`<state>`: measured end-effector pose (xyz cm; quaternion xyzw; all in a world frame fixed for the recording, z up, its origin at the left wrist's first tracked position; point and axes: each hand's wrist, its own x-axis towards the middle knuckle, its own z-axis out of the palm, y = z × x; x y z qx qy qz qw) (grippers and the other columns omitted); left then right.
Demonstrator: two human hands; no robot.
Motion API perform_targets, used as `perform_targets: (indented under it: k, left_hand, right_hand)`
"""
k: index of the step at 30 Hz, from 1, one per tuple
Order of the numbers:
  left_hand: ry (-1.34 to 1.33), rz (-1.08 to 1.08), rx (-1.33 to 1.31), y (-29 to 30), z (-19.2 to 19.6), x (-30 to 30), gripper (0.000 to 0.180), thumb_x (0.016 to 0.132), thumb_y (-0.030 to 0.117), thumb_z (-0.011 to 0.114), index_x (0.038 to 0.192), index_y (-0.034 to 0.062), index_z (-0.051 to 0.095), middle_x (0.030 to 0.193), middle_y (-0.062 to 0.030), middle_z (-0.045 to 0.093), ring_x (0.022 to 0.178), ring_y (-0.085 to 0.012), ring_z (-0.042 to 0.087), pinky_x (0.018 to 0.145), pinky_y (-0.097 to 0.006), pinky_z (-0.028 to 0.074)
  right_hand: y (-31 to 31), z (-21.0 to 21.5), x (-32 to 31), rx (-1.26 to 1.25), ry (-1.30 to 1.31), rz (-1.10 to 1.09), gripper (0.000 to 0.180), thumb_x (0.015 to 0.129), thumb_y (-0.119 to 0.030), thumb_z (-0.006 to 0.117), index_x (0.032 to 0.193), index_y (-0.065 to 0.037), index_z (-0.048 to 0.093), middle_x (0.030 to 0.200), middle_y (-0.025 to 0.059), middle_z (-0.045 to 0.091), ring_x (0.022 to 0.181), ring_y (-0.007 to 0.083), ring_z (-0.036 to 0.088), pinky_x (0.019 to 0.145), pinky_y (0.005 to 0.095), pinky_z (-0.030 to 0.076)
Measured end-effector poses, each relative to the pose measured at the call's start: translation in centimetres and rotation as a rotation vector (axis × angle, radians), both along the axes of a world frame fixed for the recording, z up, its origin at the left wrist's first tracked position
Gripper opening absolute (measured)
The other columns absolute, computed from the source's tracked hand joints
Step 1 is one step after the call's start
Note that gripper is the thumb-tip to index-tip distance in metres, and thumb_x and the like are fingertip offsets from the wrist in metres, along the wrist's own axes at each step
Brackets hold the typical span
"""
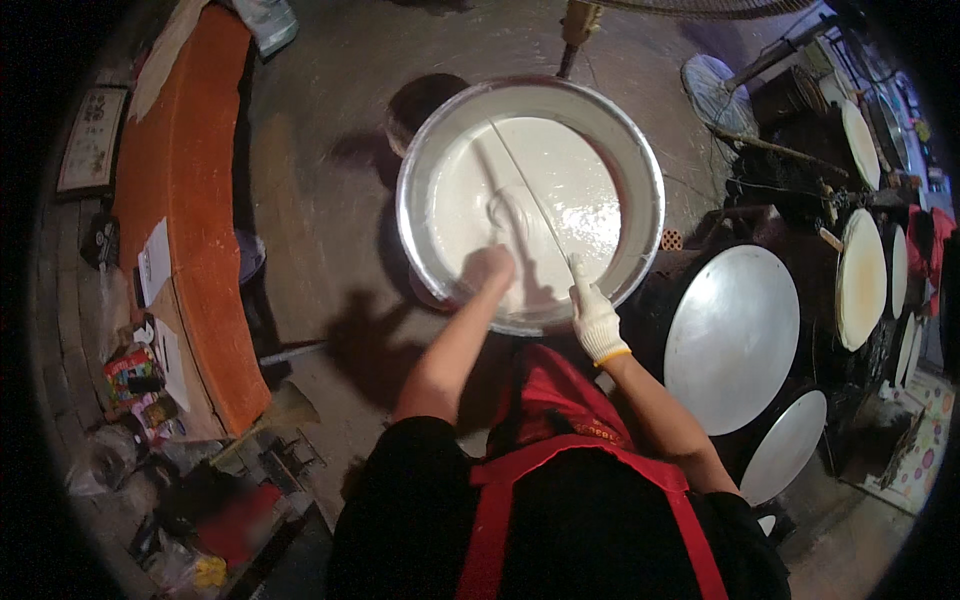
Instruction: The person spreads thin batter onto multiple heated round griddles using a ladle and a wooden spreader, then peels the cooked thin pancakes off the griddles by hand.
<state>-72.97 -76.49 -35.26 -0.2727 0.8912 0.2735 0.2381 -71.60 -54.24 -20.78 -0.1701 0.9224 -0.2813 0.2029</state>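
Observation:
A big round metal basin (655, 190) in front of me holds a smooth, off-white batter-like liquid (465, 185). My bare left hand (490, 268) is at the liquid's near side, smeared by motion. Its fingers cannot be made out, nor whether they hold anything. Just beyond it, the surface is rippled. In a white knitted glove, my right hand (594, 312) is closed on a long thin stick (533, 192) at the basin's near right rim. The stick slants across the basin toward its far left side.
To the right stand large round metal griddle plates (732, 340), a smaller plate (785, 448) and pale round discs (861, 280). An orange-covered table (195, 220) runs along the left, with papers (155, 262) on it. A fan cage (700, 8) hangs into view at the far edge.

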Motion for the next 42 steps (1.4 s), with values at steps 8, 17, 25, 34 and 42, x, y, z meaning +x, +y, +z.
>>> perform_targets:
  k: [8, 17, 25, 34, 42]
  left_hand:
    - [-0.164, 1.667, 1.883, 8.7, 11.9, -3.7, 0.035, 0.096, 0.029, 0.038, 0.066, 0.0119, 0.031, 0.055, 0.0027, 0.031, 0.038, -0.0070, 0.027, 0.032, -0.021, 0.025]
    - [0.354, 1.319, 1.961, 11.1, 32.9, 1.0, 0.043, 0.098, 0.044, 0.036, 0.073, 0.0089, 0.034, 0.058, 0.0031, 0.033, 0.041, -0.0059, 0.029, 0.034, -0.018, 0.026]
    - [0.769, 0.704, 1.558, 9.2, 49.2, 6.1, 0.026, 0.102, 0.026, 0.030, 0.104, 0.0012, 0.038, 0.069, -0.0014, 0.039, 0.047, -0.0042, 0.033, 0.036, -0.015, 0.030]
    - [0.330, 0.548, 1.128, -0.2, 47.1, 1.4, 0.031, 0.101, 0.026, 0.032, 0.094, -0.0028, 0.041, 0.067, 0.0000, 0.041, 0.044, -0.0042, 0.034, 0.034, -0.018, 0.031]
    - [-0.256, 0.796, 1.691, -0.1, 41.1, 5.5, 0.034, 0.101, 0.024, 0.032, 0.111, -0.0075, 0.038, 0.065, -0.0021, 0.036, 0.045, -0.0081, 0.034, 0.035, -0.019, 0.030]
  right_hand:
    - [6.2, 1.2, 6.7, -0.026, -0.088, -0.096, 0.062, 0.091, -0.012, 0.045, 0.146, -0.022, 0.018, 0.066, 0.0251, 0.057, 0.060, 0.0422, 0.057, 0.053, 0.0504, 0.044]
    - [11.7, 8.4, 10.6, -0.215, 0.120, 0.005, 0.071, 0.086, -0.008, 0.051, 0.147, -0.023, 0.016, 0.079, 0.0207, 0.060, 0.068, 0.0383, 0.060, 0.062, 0.0483, 0.047]
    - [13.4, 17.0, 9.5, -0.427, 0.328, 0.070, 0.065, 0.086, 0.004, 0.043, 0.145, -0.019, 0.028, 0.103, 0.0250, 0.059, 0.086, 0.0368, 0.063, 0.074, 0.0392, 0.048]
    - [11.4, 18.6, 7.1, -0.321, 0.521, -0.035, 0.062, 0.087, 0.001, 0.047, 0.144, -0.015, 0.030, 0.097, 0.0205, 0.060, 0.086, 0.0363, 0.060, 0.079, 0.0397, 0.048]
    - [18.4, 14.4, 18.2, -0.475, 0.457, -0.212, 0.052, 0.090, -0.002, 0.047, 0.140, -0.003, 0.032, 0.131, 0.0242, 0.047, 0.124, 0.0312, 0.046, 0.102, 0.0340, 0.037]
